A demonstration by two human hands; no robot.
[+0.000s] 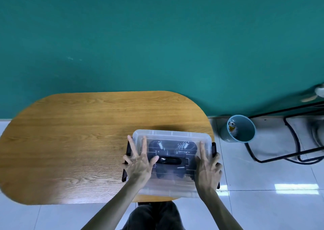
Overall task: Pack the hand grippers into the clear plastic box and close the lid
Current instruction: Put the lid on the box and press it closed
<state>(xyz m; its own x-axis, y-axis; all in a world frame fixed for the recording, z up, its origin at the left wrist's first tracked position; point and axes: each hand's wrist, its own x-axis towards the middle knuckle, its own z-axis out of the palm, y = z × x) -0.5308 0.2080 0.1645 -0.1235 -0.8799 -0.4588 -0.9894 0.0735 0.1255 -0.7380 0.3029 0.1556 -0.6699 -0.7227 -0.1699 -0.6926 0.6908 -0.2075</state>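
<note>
A clear plastic box (pixel 172 137) stands at the right end of the wooden table, with its lid lying on top. Through the lid I see black hand grippers (pixel 172 146) with metal springs, and a black carry handle (pixel 171 160) at the lid's middle. My left hand (pixel 138 161) lies flat on the lid's left part with fingers spread. My right hand (pixel 207 166) rests on the lid's right part, index finger stretched forward. Black side latches (pixel 213 148) stick out at both ends; the left latch (pixel 128 148) is partly hidden by my fingers.
The oval wooden table (pixel 78 142) stretches to the left of the box. A teal wall rises behind it. On the white tiled floor to the right stand a blue bin (pixel 242 130) and a black metal frame (pixel 289 142). My knees show below the table's front edge.
</note>
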